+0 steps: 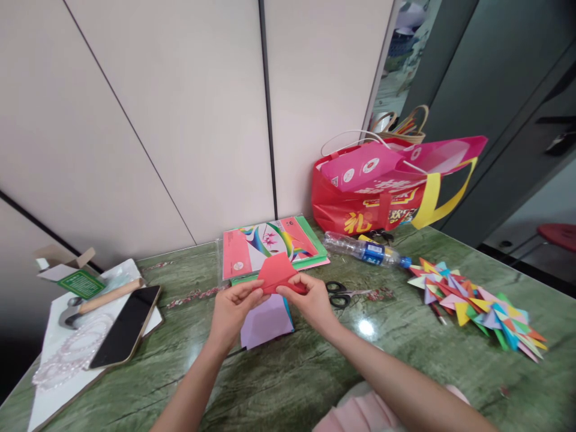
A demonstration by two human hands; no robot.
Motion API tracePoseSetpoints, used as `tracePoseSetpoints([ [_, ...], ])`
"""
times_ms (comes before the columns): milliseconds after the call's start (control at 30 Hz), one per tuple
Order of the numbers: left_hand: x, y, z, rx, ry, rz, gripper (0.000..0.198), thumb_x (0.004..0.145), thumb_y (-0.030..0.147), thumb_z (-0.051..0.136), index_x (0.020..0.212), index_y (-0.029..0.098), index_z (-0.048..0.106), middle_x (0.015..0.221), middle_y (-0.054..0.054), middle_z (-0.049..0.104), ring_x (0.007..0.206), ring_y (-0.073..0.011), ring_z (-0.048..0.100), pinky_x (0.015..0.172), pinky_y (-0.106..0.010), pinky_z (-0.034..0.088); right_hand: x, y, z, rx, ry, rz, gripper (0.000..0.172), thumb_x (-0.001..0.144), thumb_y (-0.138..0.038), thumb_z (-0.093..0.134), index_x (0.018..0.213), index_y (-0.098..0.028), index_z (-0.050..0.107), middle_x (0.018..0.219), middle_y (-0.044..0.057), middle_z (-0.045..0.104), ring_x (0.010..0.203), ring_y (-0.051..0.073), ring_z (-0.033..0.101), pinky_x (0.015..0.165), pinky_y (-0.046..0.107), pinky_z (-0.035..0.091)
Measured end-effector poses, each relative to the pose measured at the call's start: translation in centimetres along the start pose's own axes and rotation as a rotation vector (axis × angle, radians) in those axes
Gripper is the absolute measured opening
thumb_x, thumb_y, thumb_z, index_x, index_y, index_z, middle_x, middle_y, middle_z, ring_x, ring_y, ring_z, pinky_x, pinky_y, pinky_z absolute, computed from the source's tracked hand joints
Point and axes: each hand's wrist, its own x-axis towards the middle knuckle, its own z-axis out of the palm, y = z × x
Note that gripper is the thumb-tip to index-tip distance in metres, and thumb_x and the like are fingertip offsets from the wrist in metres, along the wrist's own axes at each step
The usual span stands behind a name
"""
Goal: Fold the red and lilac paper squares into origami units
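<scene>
A piece of red paper (278, 270), partly folded, is held up above the table between both hands. My left hand (234, 309) pinches its left lower edge with thumb and fingers. At the right lower edge, my right hand (314, 302) grips the same paper, thumb in front. Below the hands lie sheets of purple paper (266, 324) with a blue edge showing under them. Behind is a packet of coloured paper (252, 252) on green sheets, partly hidden by the red paper. Black-handled scissors (339, 298) rest just right of my right hand.
A plastic bottle (360, 247) lies before a red gift bag (373, 204) at the wall. Folded coloured paper pieces (477, 306) sit at right. On the left, a white board (49, 360) carries a phone (128, 327), a hammer (108, 295), clear beads (74, 354) and a small open box (81, 281).
</scene>
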Motion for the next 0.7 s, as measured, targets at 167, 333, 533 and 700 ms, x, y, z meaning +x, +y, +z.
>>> tracePoseSetpoints([
  [167, -0.03, -0.1, -0.01, 0.02, -0.011, 0.028, 0.026, 0.056, 0.025, 0.076, 0.079, 0.013, 0.071, 0.074, -0.007, 0.073, 0.071, -0.0241, 0.068, 0.079, -0.038, 0.053, -0.04, 0.11, 0.01, -0.014, 0.013, -0.004, 0.028, 0.063, -0.038, 0.067, 0.057, -0.015, 0.051, 0.05, -0.004, 0.047, 0.047, 0.008, 0.038, 0.045, 0.02, 0.032],
  [333, -0.04, -0.24, -0.33, 0.066, -0.034, 0.037, 0.021, 0.058, 0.024, 0.074, 0.077, 0.013, 0.072, 0.074, -0.007, 0.073, 0.072, -0.0248, 0.068, 0.076, -0.035, 0.054, -0.03, 0.01, -0.07, -0.063, 0.065, -0.049, 0.028, 0.06, -0.037, 0.069, 0.06, -0.017, 0.049, 0.052, -0.005, 0.047, 0.048, 0.008, 0.038, 0.046, 0.02, 0.033],
  [533, -0.01, -0.31, -0.3, 0.084, -0.035, 0.021, 0.026, 0.056, 0.024, 0.076, 0.079, 0.013, 0.072, 0.075, -0.009, 0.073, 0.071, -0.0241, 0.068, 0.072, -0.032, 0.054, -0.01, -0.13, -0.1, -0.103, 0.076, -0.097, 0.029, 0.059, -0.039, 0.069, 0.059, -0.018, 0.05, 0.052, -0.004, 0.049, 0.048, 0.009, 0.04, 0.046, 0.02, 0.034],
  [700, 0.09, -0.64, -0.17, 0.081, -0.033, 0.028, 0.025, 0.056, 0.023, 0.076, 0.079, 0.014, 0.072, 0.072, -0.007, 0.073, 0.068, -0.022, 0.068, 0.069, -0.03, 0.054, -0.17, 0.09, 0.0, -0.154, 0.07, -0.109, 0.029, 0.059, -0.038, 0.07, 0.059, -0.017, 0.051, 0.054, -0.004, 0.05, 0.05, 0.01, 0.042, 0.049, 0.021, 0.033],
])
